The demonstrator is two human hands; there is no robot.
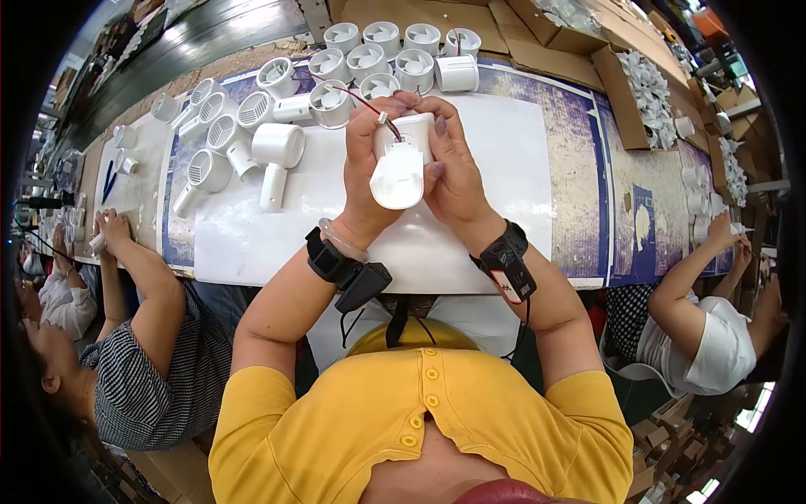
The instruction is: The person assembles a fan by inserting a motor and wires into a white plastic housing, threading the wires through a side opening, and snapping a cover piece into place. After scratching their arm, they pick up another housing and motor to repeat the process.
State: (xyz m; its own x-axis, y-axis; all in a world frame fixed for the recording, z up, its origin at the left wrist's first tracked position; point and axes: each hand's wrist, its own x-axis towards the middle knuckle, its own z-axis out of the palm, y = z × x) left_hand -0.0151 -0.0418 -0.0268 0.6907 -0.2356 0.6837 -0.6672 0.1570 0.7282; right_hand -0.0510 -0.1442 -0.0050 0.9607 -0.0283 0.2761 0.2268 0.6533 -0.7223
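A white plastic fan casing (398, 178) is held between my two hands over the white sheet. Its near end is a rounded open shell facing me, and thin red and dark wires (369, 106) with a small white connector come out at the upper left. My left hand (366, 172) wraps round its left side. On the right side, my right hand (458, 172) closes with the thumb laid along the casing. Some fingertips are hidden behind it. Just beyond my hands stands a round white fan housing (331, 102) with blades inside.
More white fan housings (367, 60) stand at the back. Handheld fans with grilles (210, 170) lie at the left. A cardboard box (623, 101) of white fan blades (646, 97) is at the right. Co-workers sit on both sides, one co-worker's hand (113, 227) at left.
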